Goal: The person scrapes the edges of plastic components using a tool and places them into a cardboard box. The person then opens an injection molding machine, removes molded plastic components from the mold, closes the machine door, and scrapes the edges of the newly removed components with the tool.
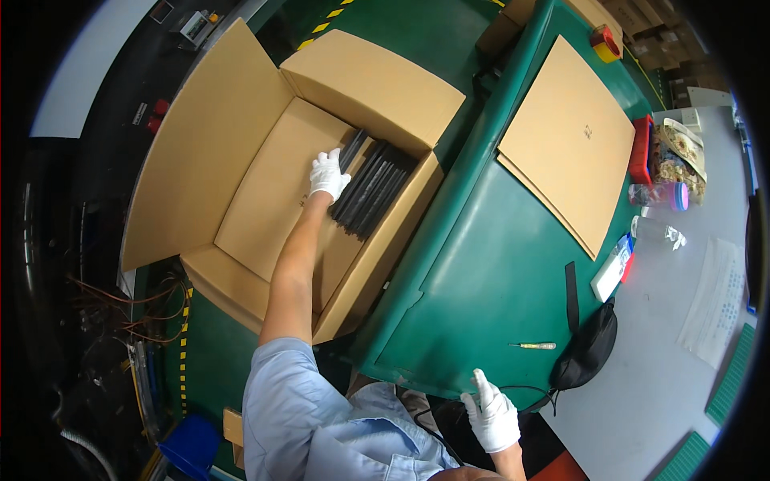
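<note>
My left hand (329, 174), in a white glove, reaches down into a large open cardboard box (371, 82). Its fingers close around the near end of a long black strip (353, 147). Right beside that strip lies a row of similar black strips (374, 189), packed side by side along the box's right wall. A flat cardboard sheet (269, 183) covers the bottom to the left of them. My right hand (491, 417), gloved in white too, hovers by the near edge of the green table with its fingers stretched out, holding nothing.
Flat cardboard sheets (569, 136) lie on the green table (457, 297). A small screwdriver (533, 345) and a black pouch (589, 345) are nearer me. A clear jar (659, 196) stands on the grey table at right. A blue bin (190, 446) and loose cables (144, 301) are at lower left.
</note>
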The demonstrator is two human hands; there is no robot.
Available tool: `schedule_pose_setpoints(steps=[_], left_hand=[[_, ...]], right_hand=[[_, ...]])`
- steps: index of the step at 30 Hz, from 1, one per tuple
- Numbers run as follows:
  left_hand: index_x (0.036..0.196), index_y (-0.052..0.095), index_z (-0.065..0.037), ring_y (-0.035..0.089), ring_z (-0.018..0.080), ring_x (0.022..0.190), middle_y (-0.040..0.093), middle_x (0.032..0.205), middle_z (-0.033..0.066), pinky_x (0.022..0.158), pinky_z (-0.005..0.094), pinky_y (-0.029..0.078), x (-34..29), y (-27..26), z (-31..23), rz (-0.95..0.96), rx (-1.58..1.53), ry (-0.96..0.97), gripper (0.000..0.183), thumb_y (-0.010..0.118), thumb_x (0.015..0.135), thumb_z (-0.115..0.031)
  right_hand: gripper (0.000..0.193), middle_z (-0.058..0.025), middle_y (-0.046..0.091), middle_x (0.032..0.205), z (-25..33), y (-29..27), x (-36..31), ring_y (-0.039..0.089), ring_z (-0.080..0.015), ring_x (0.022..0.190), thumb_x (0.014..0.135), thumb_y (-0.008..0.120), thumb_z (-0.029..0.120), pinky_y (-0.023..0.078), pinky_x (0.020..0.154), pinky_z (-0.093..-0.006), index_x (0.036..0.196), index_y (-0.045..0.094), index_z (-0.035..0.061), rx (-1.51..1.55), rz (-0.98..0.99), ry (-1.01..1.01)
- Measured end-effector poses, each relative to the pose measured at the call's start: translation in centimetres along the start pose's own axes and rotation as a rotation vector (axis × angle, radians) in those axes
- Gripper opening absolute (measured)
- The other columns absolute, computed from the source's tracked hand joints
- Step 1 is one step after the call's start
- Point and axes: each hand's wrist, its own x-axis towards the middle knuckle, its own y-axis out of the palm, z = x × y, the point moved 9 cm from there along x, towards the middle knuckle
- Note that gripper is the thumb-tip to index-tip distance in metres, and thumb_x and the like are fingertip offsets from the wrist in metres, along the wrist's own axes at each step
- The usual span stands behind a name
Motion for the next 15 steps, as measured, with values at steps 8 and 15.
schedule_pose_setpoints(steps=[8,15], left_hand=[[0.155,0.041,-0.019,0.055,0.0396,0.122,0.055,0.135,0.018,0.102,0.0548,0.047,-1.0,0.3,-1.8,-0.015,0.027,0.091,0.069,0.061,0.098,-0.051],[0.161,0.032,-0.014,0.05,0.0385,0.129,0.051,0.146,0.0156,0.108,0.0569,0.039,-2.1,0.7,-4.0,0.069,0.084,0.111,0.082,0.043,0.1,-0.068]], right_hand=[[0.055,-0.0107,0.069,0.098,-0.3,0.2,1.0,0.068,-0.0297,0.075,0.09,0.077,0.023,0.056,0.066,-0.0412,0.139,0.056,0.0089,-0.05,-0.013,-0.04],[0.043,-0.0116,0.071,0.1,0.4,0.7,1.1,0.069,-0.0299,0.078,0.092,0.074,0.021,0.056,0.068,-0.0433,0.13,0.059,0.0075,-0.007,0.031,-0.054]])
